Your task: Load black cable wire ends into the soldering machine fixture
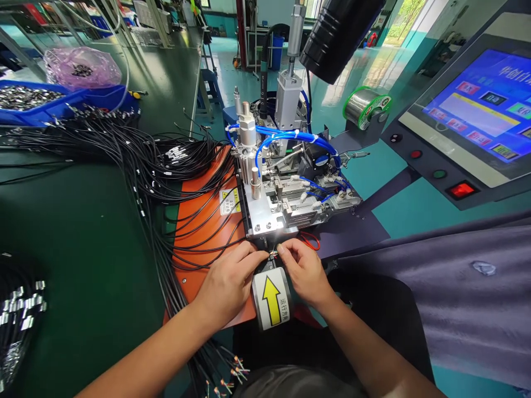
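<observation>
My left hand (232, 276) is closed, thumb and fingertips pinched at the front of the metal machine (286, 188). Opposite it, my right hand (305, 271) is pinched too. Small coloured wire ends (272, 254) show between the two sets of fingertips, at the head of a feed track. Just below the hands is a round reel cover (271, 298) with a yellow arrow on a white label. Black cables (207, 237) run over an orange plate (194, 221) on the left. Exactly where each fingertip meets the wires is too small to see.
Bundles of black cables (136, 149) lie on the green table (99, 232). Blue bins (37, 113) of metal parts stand at the back left. A solder wire spool (363, 108) and a control screen (485, 105) are at the right. A black tube (338, 38) hangs overhead.
</observation>
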{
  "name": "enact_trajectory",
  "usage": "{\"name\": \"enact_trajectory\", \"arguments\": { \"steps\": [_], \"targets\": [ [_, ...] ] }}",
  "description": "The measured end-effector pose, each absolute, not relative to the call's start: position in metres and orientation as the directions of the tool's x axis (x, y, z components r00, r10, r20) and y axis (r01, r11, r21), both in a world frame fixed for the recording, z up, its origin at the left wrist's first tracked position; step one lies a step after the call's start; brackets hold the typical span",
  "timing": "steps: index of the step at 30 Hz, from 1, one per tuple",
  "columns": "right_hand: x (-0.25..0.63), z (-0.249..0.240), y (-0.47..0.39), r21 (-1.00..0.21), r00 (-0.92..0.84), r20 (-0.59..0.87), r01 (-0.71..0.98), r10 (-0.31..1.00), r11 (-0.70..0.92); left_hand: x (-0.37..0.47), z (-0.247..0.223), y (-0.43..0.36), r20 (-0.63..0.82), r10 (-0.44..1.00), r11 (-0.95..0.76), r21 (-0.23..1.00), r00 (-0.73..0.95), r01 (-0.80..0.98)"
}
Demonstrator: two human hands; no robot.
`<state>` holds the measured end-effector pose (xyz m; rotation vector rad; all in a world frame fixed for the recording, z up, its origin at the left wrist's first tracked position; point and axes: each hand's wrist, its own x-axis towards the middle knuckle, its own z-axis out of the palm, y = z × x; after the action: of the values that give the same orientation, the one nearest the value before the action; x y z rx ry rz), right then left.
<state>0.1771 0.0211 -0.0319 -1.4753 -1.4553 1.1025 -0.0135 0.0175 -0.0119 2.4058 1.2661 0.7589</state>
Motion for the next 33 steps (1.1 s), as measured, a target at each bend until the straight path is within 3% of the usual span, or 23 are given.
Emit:
{"name": "enact_trajectory", "arguments": {
  "steps": [33],
  "targets": [
    [0.171, -0.0369, 0.0192, -0.902, -0.004, 0.026, 0.432, 1.0, 0.025, -0.0104, -0.0086, 0.0185, 0.34, 0.804, -0.594, 0.439, 0.487, 0.674]
  ]
}}
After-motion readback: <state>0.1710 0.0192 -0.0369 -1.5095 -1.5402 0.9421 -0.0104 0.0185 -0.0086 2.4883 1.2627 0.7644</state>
